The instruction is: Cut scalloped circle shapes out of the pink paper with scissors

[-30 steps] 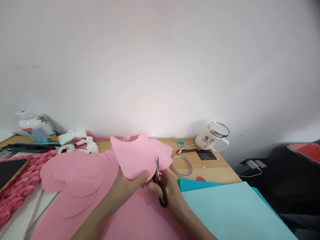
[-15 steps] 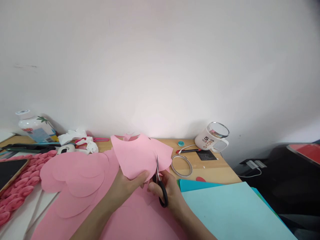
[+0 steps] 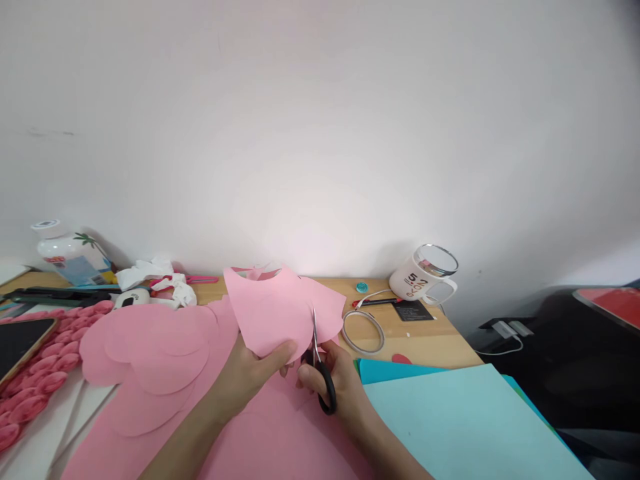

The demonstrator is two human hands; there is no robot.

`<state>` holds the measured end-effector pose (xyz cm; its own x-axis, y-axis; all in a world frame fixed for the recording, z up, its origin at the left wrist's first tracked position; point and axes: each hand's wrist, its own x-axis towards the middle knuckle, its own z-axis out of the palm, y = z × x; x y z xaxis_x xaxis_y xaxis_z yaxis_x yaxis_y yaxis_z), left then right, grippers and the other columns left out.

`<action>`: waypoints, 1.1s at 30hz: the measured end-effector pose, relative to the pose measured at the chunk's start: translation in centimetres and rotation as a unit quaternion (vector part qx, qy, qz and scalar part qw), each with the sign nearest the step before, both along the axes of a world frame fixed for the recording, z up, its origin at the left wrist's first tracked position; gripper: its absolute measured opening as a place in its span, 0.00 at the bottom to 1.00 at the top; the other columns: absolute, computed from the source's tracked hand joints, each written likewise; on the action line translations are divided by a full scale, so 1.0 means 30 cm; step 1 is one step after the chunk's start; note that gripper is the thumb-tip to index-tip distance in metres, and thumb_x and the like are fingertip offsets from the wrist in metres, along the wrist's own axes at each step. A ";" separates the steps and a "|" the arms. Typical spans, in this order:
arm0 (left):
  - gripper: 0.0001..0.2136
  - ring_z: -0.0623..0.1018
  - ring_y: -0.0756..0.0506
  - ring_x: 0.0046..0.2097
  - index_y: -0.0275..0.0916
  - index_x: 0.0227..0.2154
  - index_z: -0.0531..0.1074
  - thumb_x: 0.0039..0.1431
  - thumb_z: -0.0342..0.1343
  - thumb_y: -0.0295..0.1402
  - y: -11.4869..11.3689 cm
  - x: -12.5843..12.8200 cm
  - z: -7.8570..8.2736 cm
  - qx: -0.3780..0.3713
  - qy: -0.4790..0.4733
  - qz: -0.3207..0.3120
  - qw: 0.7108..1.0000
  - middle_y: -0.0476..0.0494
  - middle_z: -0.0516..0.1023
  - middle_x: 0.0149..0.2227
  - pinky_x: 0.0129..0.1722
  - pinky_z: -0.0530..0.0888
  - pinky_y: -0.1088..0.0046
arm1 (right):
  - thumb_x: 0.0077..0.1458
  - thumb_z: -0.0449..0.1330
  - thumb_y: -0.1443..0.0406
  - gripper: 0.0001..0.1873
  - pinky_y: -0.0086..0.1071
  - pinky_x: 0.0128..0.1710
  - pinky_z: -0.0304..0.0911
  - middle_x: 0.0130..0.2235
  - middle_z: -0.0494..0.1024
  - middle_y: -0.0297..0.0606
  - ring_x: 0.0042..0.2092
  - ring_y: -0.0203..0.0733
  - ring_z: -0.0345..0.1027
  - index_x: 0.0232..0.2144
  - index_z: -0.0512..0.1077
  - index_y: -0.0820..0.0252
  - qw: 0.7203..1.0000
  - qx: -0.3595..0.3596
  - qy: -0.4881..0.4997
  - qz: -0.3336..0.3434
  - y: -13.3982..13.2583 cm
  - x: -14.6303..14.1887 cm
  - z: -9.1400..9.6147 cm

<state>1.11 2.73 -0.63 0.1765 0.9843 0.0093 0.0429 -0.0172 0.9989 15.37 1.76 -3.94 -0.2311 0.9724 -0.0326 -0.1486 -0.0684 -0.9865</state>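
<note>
Grasping black-handled scissors point(image 3: 325, 375) in the right hand point(image 3: 345, 387), with the blade tips toward the back edge of the tabletop point(image 3: 443, 341) and the finger loops away from it. Tilted slightly left along the long axis, otherwise nearly square to that edge. Pinching a sheet of pink paper point(image 3: 273, 310) in the left hand point(image 3: 247, 377), with the thumb over the lower near face. Held up just beyond both hands, over overlapping pink cutouts point(image 3: 170, 360), with the blades against the sheet, right of the left thumb. Nearer to the blades, the right hand. Widest from left to right, roughly along the back edge, with a rounded lobe toward the tabletop's right edge. Hard to tell any gap between the blades.
</note>
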 end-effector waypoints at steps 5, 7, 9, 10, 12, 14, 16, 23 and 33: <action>0.07 0.67 0.51 0.23 0.38 0.22 0.66 0.50 0.55 0.34 0.002 -0.005 0.005 -0.003 -0.008 -0.014 1.000 0.52 0.67 0.20 0.24 0.67 0.75 | 0.39 0.64 0.63 0.15 0.24 0.19 0.50 0.19 0.64 0.27 0.20 0.31 0.52 0.29 0.64 0.60 1.000 0.004 -0.010 -0.019 -0.001 0.001 -0.018; 0.08 0.67 0.51 0.23 0.38 0.20 0.65 0.50 0.55 0.34 0.001 -0.004 0.010 -0.005 -0.016 -0.019 1.000 0.52 0.67 0.19 0.25 0.67 0.74 | 0.38 0.64 0.64 0.15 0.24 0.18 0.49 0.19 0.63 0.26 0.21 0.31 0.52 0.29 0.63 0.60 0.999 0.006 -0.010 -0.040 -0.003 0.000 -0.024; 0.08 0.67 0.51 0.23 0.38 0.20 0.65 0.50 0.55 0.34 0.000 -0.003 0.014 -0.009 -0.024 -0.030 0.999 0.52 0.66 0.19 0.25 0.66 0.74 | 0.36 0.65 0.66 0.16 0.24 0.18 0.48 0.18 0.61 0.25 0.21 0.31 0.52 0.27 0.62 0.59 0.997 0.003 -0.019 -0.072 -0.005 -0.003 -0.025; 0.08 0.67 0.51 0.23 0.38 0.20 0.66 0.50 0.55 0.33 0.000 -0.003 0.013 -0.011 -0.028 -0.035 0.999 0.52 0.66 0.18 0.25 0.66 0.74 | 0.36 0.66 0.66 0.16 0.23 0.18 0.48 0.18 0.61 0.25 0.21 0.31 0.51 0.26 0.61 0.59 0.996 0.002 -0.025 -0.084 -0.006 -0.004 -0.025; 0.07 0.67 0.50 0.23 0.38 0.21 0.66 0.50 0.56 0.33 0.002 -0.004 0.009 -0.013 -0.036 -0.036 0.999 0.52 0.66 0.18 0.26 0.66 0.73 | 0.36 0.65 0.67 0.16 0.24 0.18 0.47 0.18 0.60 0.25 0.20 0.30 0.51 0.26 0.62 0.59 0.996 0.003 -0.025 -0.087 -0.006 -0.007 -0.024; 0.06 0.67 0.51 0.24 0.38 0.22 0.66 0.50 0.56 0.33 0.005 -0.007 0.000 -0.016 -0.040 -0.035 0.998 0.52 0.67 0.19 0.25 0.66 0.74 | 0.38 0.63 0.66 0.13 0.24 0.18 0.48 0.19 0.60 0.25 0.20 0.30 0.50 0.28 0.63 0.59 0.997 0.007 -0.017 -0.070 -0.005 -0.007 -0.023; 0.06 0.67 0.51 0.24 0.37 0.23 0.66 0.51 0.55 0.32 0.009 -0.010 -0.010 -0.020 -0.038 -0.034 0.998 0.52 0.67 0.20 0.25 0.66 0.74 | 0.39 0.62 0.66 0.12 0.24 0.18 0.48 0.19 0.61 0.26 0.20 0.30 0.50 0.30 0.65 0.60 0.998 0.006 -0.014 -0.053 -0.003 -0.007 -0.023; 0.07 0.66 0.52 0.24 0.37 0.22 0.66 0.54 0.53 0.32 0.012 -0.017 -0.021 -0.014 -0.038 -0.040 0.998 0.53 0.66 0.20 0.25 0.65 0.75 | 0.39 0.59 0.68 0.11 0.24 0.18 0.50 0.18 0.63 0.26 0.20 0.31 0.53 0.30 0.65 0.61 0.997 -0.023 -0.037 -0.057 -0.007 -0.008 -0.019; 0.09 0.65 0.51 0.24 0.37 0.20 0.65 0.53 0.54 0.31 0.023 -0.019 -0.020 -0.022 -0.054 -0.038 0.998 0.52 0.65 0.19 0.25 0.64 0.75 | 0.37 0.59 0.67 0.11 0.24 0.16 0.51 0.16 0.61 0.24 0.18 0.31 0.54 0.28 0.63 0.60 0.997 -0.044 -0.041 -0.056 -0.008 -0.007 -0.012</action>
